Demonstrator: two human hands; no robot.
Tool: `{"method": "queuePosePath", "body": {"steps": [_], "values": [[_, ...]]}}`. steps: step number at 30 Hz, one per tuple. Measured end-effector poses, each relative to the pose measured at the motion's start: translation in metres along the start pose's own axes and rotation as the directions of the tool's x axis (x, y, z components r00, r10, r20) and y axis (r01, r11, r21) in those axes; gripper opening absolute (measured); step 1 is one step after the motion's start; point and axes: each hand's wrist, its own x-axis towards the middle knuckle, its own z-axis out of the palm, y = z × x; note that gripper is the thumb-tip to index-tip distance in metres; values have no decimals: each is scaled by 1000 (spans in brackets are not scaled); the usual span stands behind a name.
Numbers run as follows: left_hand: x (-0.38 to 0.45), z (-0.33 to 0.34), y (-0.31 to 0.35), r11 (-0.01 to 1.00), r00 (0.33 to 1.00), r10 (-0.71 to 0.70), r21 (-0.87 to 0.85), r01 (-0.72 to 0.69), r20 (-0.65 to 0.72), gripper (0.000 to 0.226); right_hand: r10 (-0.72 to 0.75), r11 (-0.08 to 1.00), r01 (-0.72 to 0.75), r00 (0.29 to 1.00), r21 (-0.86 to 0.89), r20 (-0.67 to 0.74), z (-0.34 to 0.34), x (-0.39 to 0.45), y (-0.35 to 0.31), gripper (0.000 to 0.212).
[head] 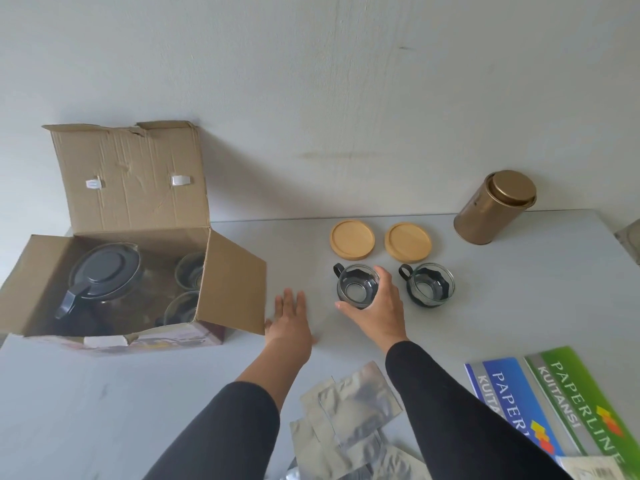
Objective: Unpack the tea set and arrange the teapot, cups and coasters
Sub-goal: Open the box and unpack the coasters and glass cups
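Note:
An open cardboard box (pixel 228 271) sits at the table's left, holding a glass teapot (pixel 104 268) with a black lid and two more glass cups (pixel 188 271). Two round wooden coasters (pixel 352 241) (pixel 408 242) lie side by side near the wall. In front of them stand two glass cups with black holders. My right hand (pixel 377 313) grips the left cup (pixel 356 287) from its near side, thumb and fingers around the rim. The right cup (pixel 431 289) stands free. My left hand (pixel 291 320) hovers flat, fingers straight, beside the box's right flap.
A gold cylindrical tin (pixel 495 207) stands at the back right against the wall. Several silver foil pouches (pixel 349 417) lie near the front edge between my arms. Blue (pixel 512 400) and green (pixel 581 403) receipt books lie at the front right.

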Motion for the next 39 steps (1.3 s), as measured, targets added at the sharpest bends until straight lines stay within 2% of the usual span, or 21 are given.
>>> {"method": "queuePosePath", "body": {"steps": [2,5,7,9,11,13,16,20,24,27,29,31,34,39], "values": [[-1,-1,-1,1000,1000,8,7,-8,3,85,-34,999,34,999,-6,-10,-2,-6,-1,99],[-3,-6,-3,999,999,31,-19,-31,19,84,-140,988,132,985,-81,-103,-6,-16,-6,87],[-7,-17,-5,991,998,61,-121,-56,33,76,-249,962,225,955,-153,-159,-10,-21,-15,76],[-12,-34,-7,951,996,93,-297,-84,14,66,-320,939,283,927,-196,-194,-15,-21,-29,70],[-19,-57,-12,898,993,94,-425,-117,-75,58,-368,923,324,901,-207,-230,-19,-18,-51,66],[-26,-81,-21,865,976,85,-472,-173,-203,52,-419,904,370,870,-216,-261,-19,-15,-77,60],[-39,-116,-49,843,934,99,-470,-262,-343,49,-468,880,417,840,-226,-274,-9,-15,-117,56],[-52,-148,-113,837,879,112,-434,-335,-463,48,-542,838,492,800,-236,-257,22,-25,-165,51],[-55,-159,-182,880,860,87,-365,-303,-503,47,-563,817,528,817,-231,-125,65,-42,-204,39],[-49,-151,-226,910,864,67,-325,-258,-499,45,-561,808,543,828,-229,-14,96,-52,-225,14],[-46,-141,-247,921,873,79,-299,-248,-481,48,-543,789,545,835,-285,91,117,-55,-232,7],[-43,-129,-261,944,889,135,-215,-249,-438,54,-515,725,549,833,-417,201,134,-56,-235,11],[-40,-115,-269,962,888,207,-81,-262,-410,54,-448,565,541,835,-623,319,146,-53,-238,19],[-39,-106,-268,963,881,226,-43,-267,-416,54,-185,380,489,872,-785,453,149,-55,-250,30]]}}
